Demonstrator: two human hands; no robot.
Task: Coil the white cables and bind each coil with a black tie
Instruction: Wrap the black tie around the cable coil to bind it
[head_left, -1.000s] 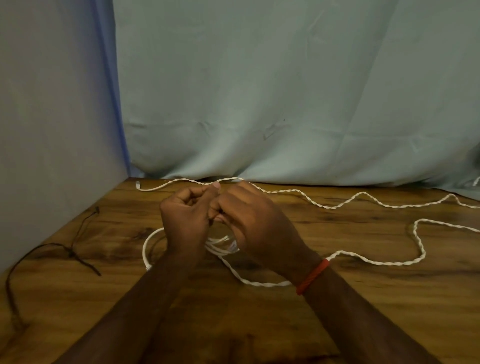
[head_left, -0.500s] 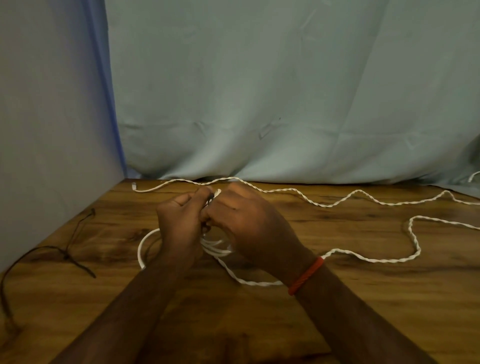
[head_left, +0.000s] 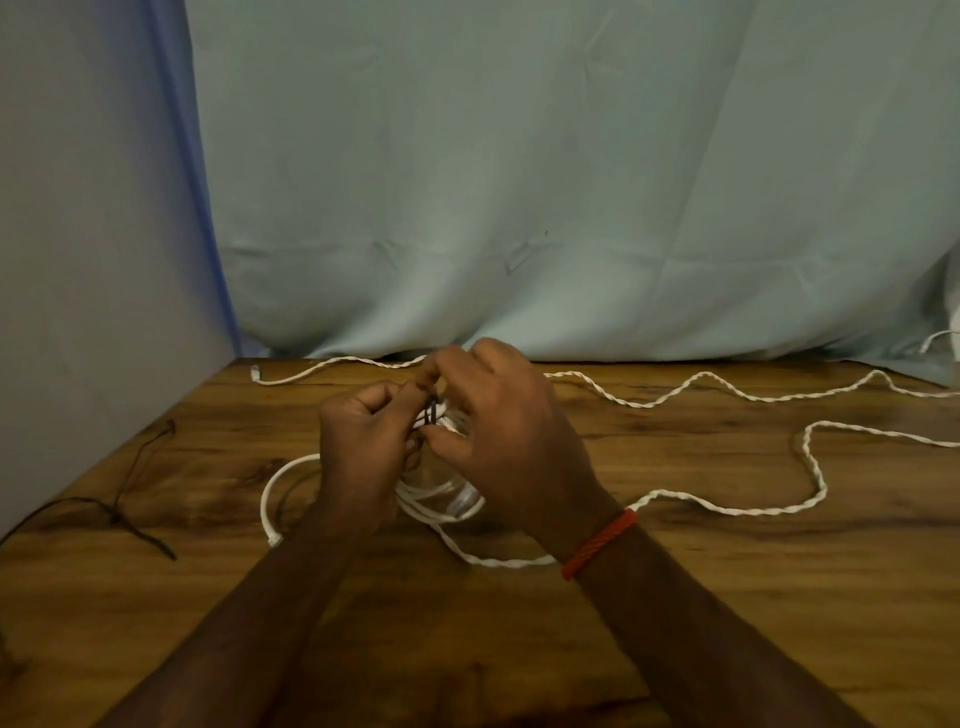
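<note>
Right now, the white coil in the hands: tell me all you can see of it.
The white coil is several loose loops of thin cable, gathered at the top where a black tie crosses the strands. The left hand and right hand both pinch it there. Its lower loops hang low over the wooden table; contact unclear.

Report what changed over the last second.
The right hand rose slightly and its fingers spread, exposing the black tie around the white coil between both hands. The left hand kept its grip there. Loose twisted cable and spare black cords lie unmoved.
</note>
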